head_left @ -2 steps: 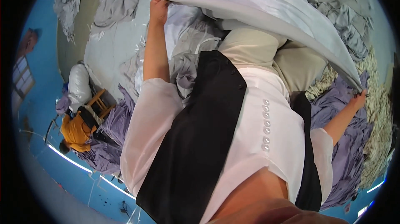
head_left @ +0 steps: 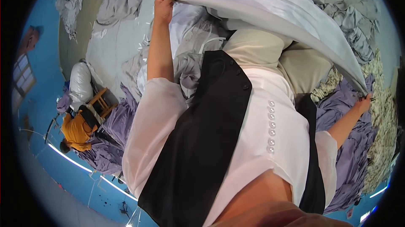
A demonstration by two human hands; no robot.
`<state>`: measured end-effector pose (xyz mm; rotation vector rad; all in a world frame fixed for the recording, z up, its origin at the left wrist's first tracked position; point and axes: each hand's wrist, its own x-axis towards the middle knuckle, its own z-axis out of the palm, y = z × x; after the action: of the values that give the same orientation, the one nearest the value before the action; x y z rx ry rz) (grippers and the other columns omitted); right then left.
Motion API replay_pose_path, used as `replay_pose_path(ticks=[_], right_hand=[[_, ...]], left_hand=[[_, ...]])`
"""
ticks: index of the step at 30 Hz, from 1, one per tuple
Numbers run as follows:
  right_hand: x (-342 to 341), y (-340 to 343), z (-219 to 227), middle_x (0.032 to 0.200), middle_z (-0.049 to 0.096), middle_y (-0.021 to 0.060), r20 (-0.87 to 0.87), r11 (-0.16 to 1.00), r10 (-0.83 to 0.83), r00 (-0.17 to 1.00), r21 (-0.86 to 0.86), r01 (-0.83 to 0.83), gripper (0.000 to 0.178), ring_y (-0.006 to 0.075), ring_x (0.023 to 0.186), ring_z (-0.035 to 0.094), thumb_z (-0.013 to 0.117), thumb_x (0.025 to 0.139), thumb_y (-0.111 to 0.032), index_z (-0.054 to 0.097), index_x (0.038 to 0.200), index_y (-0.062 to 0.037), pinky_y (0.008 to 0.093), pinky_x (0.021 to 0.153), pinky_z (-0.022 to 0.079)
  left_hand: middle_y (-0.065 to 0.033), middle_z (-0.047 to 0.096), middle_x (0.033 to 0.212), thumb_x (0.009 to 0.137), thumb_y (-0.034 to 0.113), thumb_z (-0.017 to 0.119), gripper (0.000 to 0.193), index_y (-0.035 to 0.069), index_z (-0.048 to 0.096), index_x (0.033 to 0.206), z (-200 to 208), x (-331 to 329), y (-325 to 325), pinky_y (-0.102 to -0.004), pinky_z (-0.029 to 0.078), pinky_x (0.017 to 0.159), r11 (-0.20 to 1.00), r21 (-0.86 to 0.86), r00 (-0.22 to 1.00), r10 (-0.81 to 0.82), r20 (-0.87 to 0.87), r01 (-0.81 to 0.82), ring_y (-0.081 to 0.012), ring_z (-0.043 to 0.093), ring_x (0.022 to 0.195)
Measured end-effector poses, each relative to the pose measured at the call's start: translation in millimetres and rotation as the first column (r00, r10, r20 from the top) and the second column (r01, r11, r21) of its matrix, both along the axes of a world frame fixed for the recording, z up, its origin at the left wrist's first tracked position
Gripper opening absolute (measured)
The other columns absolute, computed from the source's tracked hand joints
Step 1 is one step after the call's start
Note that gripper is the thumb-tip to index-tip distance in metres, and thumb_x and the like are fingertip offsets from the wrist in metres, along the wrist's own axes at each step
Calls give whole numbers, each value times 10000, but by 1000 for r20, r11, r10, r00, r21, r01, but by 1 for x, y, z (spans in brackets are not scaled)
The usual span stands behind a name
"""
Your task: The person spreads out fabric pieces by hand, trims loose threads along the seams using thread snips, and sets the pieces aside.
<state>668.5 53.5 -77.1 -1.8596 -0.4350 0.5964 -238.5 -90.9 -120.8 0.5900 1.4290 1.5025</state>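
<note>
Pale sheet (head_left: 270,5) was spread over the beige trousers (head_left: 253,47), its near edge drawn out from the person's left to right. Purple cloth (head_left: 346,147) lay heaped on the person's right. Mottled cream cloth (head_left: 382,142) ran along the outer side of that heap. Crumpled grey cloth (head_left: 120,1) lay near the left edge of the pale grey surface (head_left: 112,49). Left hand (head_left: 163,7) was raised, fingers clamped on one sheet corner. Right hand (head_left: 362,102) pinched the opposite end of that edge, fingers together on it.
</note>
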Motion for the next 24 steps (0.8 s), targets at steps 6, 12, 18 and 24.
replay_pose_path(ticks=[6,12,18,24], right_hand=[[8,-4,-4,684,479,11,-3,993,115,993,34,-115,221,116,527,357,669,913,-215,567,870,-23,308,472,264],[0,-50,-3,666,462,-4,-204,999,36,978,-14,-40,218,102,500,346,659,920,-249,549,887,-64,269,453,271],[-33,-85,32,636,471,-25,-154,984,165,974,-36,-172,194,73,472,337,675,910,-235,557,887,-84,269,440,259],[-8,-58,17,628,477,-50,-212,955,293,932,23,-295,191,58,455,328,684,900,-254,590,845,-98,231,416,233]], left_hand=[[-193,544,1261,721,63,725,499,76,586,1200,-21,11,1,-381,450,947,910,-304,419,-403,-814,283,-291,549,1120],[-155,298,1499,625,204,818,1086,284,192,1509,-50,137,87,-567,260,1086,877,-410,-130,-389,-912,250,-350,307,1376],[-152,692,924,756,132,619,412,154,661,1165,-111,162,126,-495,383,984,702,-696,218,-711,-669,154,-321,645,972],[-189,679,1032,817,122,605,308,22,644,1106,15,60,153,-384,491,848,963,-199,520,-267,-812,183,-323,648,983]])
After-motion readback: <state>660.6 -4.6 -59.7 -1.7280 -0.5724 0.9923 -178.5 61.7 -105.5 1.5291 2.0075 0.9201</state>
